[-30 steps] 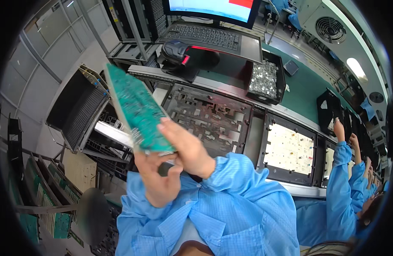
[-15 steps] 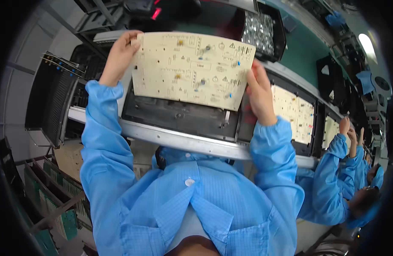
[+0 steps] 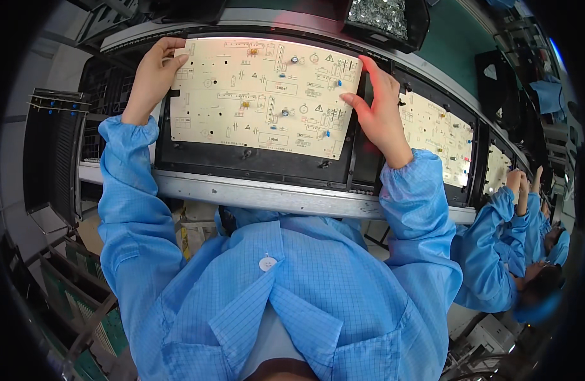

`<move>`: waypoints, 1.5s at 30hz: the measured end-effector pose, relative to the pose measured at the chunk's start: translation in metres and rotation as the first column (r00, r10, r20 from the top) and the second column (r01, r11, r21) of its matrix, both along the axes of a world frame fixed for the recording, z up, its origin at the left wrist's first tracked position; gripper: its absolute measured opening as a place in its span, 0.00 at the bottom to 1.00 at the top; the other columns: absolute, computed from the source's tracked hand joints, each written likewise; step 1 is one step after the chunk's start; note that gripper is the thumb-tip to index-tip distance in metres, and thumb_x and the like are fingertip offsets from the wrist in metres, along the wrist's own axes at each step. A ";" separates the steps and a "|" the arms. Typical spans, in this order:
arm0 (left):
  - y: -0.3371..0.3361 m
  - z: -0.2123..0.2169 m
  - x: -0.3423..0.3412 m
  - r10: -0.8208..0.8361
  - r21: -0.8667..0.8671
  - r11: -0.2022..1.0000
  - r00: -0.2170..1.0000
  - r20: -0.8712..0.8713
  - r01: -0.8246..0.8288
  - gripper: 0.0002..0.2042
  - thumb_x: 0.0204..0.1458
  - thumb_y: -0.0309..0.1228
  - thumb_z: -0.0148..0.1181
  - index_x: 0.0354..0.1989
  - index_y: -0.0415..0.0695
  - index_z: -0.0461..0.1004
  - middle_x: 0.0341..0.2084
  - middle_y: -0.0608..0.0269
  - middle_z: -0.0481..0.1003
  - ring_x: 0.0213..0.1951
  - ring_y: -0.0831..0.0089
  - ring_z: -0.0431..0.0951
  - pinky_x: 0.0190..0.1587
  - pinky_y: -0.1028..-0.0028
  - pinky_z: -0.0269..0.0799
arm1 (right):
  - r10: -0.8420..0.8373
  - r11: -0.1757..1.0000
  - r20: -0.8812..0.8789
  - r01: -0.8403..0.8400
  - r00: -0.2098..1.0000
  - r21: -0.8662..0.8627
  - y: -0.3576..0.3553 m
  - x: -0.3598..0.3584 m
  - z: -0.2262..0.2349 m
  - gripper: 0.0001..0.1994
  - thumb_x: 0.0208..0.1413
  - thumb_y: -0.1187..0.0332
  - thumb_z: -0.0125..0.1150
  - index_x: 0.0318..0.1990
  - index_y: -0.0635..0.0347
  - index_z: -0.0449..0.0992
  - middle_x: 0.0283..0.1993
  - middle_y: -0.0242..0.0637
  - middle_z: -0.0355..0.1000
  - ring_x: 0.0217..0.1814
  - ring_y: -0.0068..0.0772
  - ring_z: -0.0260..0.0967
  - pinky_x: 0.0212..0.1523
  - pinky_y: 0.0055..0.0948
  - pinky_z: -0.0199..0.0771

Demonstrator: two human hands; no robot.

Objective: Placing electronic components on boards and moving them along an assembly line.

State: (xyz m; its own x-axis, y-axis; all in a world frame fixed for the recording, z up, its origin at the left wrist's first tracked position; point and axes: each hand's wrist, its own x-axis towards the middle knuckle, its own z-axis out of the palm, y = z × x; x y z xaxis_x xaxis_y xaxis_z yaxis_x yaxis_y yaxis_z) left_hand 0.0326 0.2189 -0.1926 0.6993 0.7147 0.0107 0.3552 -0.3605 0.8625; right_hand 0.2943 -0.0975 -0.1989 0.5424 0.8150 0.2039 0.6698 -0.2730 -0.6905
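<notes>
- Head view: I have both hands on a large cream-coloured rectangular circuit board [image 3: 262,96], which lies flat on a black carrier frame [image 3: 241,162] between my hands, on the metal-edged bench [image 3: 254,193].
- Risk, as I judge it: the board looks not quite square to the frame, and its lower edge sits just above the frame's clips. If I press down while it is skewed, a corner could ride up on the frame edge and the board could flex or jam.
- Another risk: small upright parts, blue, yellow and silver, stand on the board just beside my right fingers; a sliding finger could bend one.
- Left hand [image 3: 154,71]: fingers curled narrow around the board's upper left corner, thumb on the top face, holding the edge.
- Right hand [image 3: 380,109]: fingers mostly straight and spread a little, pressed against the board's right edge, thumb tip on the top face; more a steadying touch than a full grip.
- Beyond my right hand, a second cream board [image 3: 435,136] sits in the next frame, and a co-worker's blue sleeve [image 3: 495,254] reaches toward the line.
</notes>
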 end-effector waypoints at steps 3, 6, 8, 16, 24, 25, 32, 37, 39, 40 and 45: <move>0.000 -0.007 0.002 0.036 0.213 0.977 0.988 -0.151 -0.003 0.14 0.55 0.27 0.61 0.51 0.42 0.74 0.52 0.51 0.72 0.54 0.63 0.69 0.52 0.69 0.69 | -0.013 0.999 0.230 0.020 0.973 -0.031 0.000 0.003 -0.010 0.35 0.50 0.68 0.69 0.67 0.52 0.62 0.63 0.44 0.65 0.69 0.51 0.52 0.66 0.43 0.55; 0.000 -0.021 -0.002 0.090 0.508 0.860 0.962 -0.259 0.056 0.16 0.54 0.29 0.62 0.52 0.46 0.75 0.61 0.47 0.64 0.64 0.52 0.57 0.61 0.62 0.61 | -0.034 0.995 0.296 0.061 0.955 -0.083 0.001 0.000 -0.016 0.35 0.51 0.65 0.69 0.67 0.52 0.62 0.68 0.46 0.58 0.71 0.55 0.49 0.68 0.46 0.53; -0.001 -0.027 -0.002 0.087 0.639 0.759 0.953 -0.289 0.124 0.17 0.54 0.30 0.62 0.53 0.48 0.75 0.65 0.47 0.60 0.67 0.47 0.50 0.65 0.58 0.56 | -0.023 0.976 0.328 0.092 0.944 -0.197 0.003 -0.001 -0.018 0.35 0.52 0.64 0.69 0.68 0.52 0.61 0.72 0.47 0.52 0.73 0.57 0.46 0.68 0.49 0.52; -0.064 0.014 -0.022 -0.162 0.685 0.632 0.926 -0.341 0.363 0.26 0.55 0.35 0.61 0.64 0.54 0.67 0.69 0.53 0.56 0.71 0.46 0.48 0.71 0.50 0.43 | 0.041 0.996 0.276 -0.017 0.960 -0.089 -0.011 0.024 0.026 0.22 0.54 0.75 0.63 0.58 0.58 0.73 0.54 0.43 0.72 0.59 0.46 0.63 0.60 0.37 0.64; -0.117 0.011 -0.011 -0.268 0.516 0.723 0.875 -0.404 0.459 0.26 0.57 0.45 0.58 0.65 0.54 0.67 0.68 0.48 0.58 0.70 0.44 0.51 0.70 0.43 0.38 | 0.300 0.953 0.222 -0.280 0.928 -0.118 0.005 0.040 0.016 0.17 0.47 0.78 0.66 0.47 0.58 0.80 0.49 0.40 0.75 0.53 0.43 0.68 0.54 0.36 0.71; -0.119 0.010 -0.012 -0.265 0.518 0.724 0.877 -0.401 0.456 0.26 0.57 0.45 0.58 0.65 0.54 0.67 0.68 0.48 0.58 0.70 0.44 0.51 0.70 0.43 0.38 | 0.322 0.944 0.174 -0.303 0.930 -0.127 0.003 0.042 0.017 0.15 0.46 0.79 0.66 0.44 0.59 0.80 0.47 0.39 0.76 0.52 0.43 0.69 0.53 0.35 0.72; -0.127 0.010 -0.011 -0.165 0.546 0.674 0.821 -0.546 0.498 0.29 0.57 0.51 0.56 0.65 0.55 0.67 0.68 0.49 0.57 0.69 0.38 0.51 0.70 0.41 0.37 | 0.215 0.976 0.244 -0.219 0.946 -0.013 0.009 0.030 0.000 0.04 0.48 0.79 0.64 0.33 0.64 0.80 0.36 0.38 0.77 0.44 0.42 0.71 0.45 0.34 0.73; -0.130 0.007 -0.013 -0.162 0.534 0.704 0.838 -0.521 0.468 0.29 0.56 0.51 0.57 0.66 0.55 0.66 0.69 0.49 0.56 0.69 0.37 0.50 0.71 0.43 0.36 | 0.147 0.988 0.323 -0.151 0.935 -0.014 0.017 0.022 -0.004 0.03 0.49 0.77 0.64 0.33 0.64 0.80 0.34 0.41 0.76 0.42 0.43 0.70 0.43 0.35 0.72; -0.128 0.008 -0.015 -0.184 0.517 0.716 0.841 -0.508 0.469 0.30 0.56 0.51 0.57 0.66 0.55 0.66 0.69 0.48 0.56 0.69 0.38 0.51 0.71 0.43 0.37 | 0.176 0.984 0.340 -0.177 0.924 -0.029 0.018 0.027 0.000 0.04 0.50 0.75 0.64 0.34 0.64 0.81 0.34 0.42 0.76 0.42 0.44 0.70 0.43 0.37 0.72; -0.129 0.008 -0.016 -0.181 0.521 0.715 0.843 -0.506 0.466 0.30 0.56 0.51 0.57 0.66 0.55 0.66 0.69 0.48 0.56 0.69 0.38 0.51 0.71 0.43 0.37 | 0.149 0.989 0.331 -0.146 0.932 -0.032 0.019 0.035 0.005 0.05 0.51 0.73 0.64 0.35 0.64 0.82 0.34 0.42 0.76 0.41 0.45 0.70 0.44 0.38 0.71; -0.148 0.024 -0.033 -0.350 0.397 0.789 0.874 -0.337 0.469 0.21 0.52 0.41 0.65 0.52 0.45 0.74 0.56 0.49 0.68 0.66 0.41 0.58 0.71 0.43 0.36 | 0.056 0.998 0.475 -0.031 0.878 -0.059 0.039 0.056 0.001 0.07 0.53 0.70 0.65 0.37 0.61 0.84 0.35 0.42 0.77 0.43 0.48 0.69 0.47 0.39 0.69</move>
